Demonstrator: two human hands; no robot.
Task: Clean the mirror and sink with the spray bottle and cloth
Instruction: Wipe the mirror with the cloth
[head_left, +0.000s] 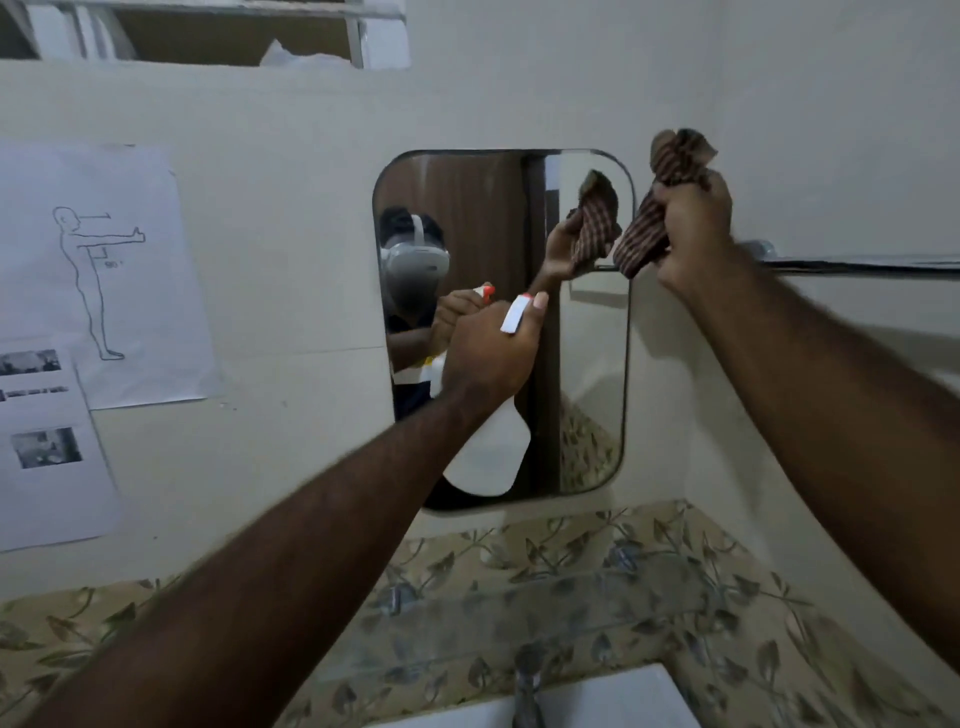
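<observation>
A rounded mirror (483, 208) hangs on the cream wall at centre. My left hand (488, 353) grips a white spray bottle (491, 452) with a red-tipped nozzle, held up close in front of the mirror's lower half. My right hand (691, 228) is raised just right of the mirror, closed around a bunched brown checked cloth (654, 213). The cloth is off the glass, beside the mirror's right edge. The white sink (623, 696) shows at the bottom edge, with a metal tap (527, 686) rising from it.
A glass shelf (519, 603) juts out over floral tiles (675, 597) below the mirror. A metal towel rail (857, 262) runs along the wall to the right. Paper sheets (119, 270) are stuck to the wall at left. A window opening (208, 31) sits above.
</observation>
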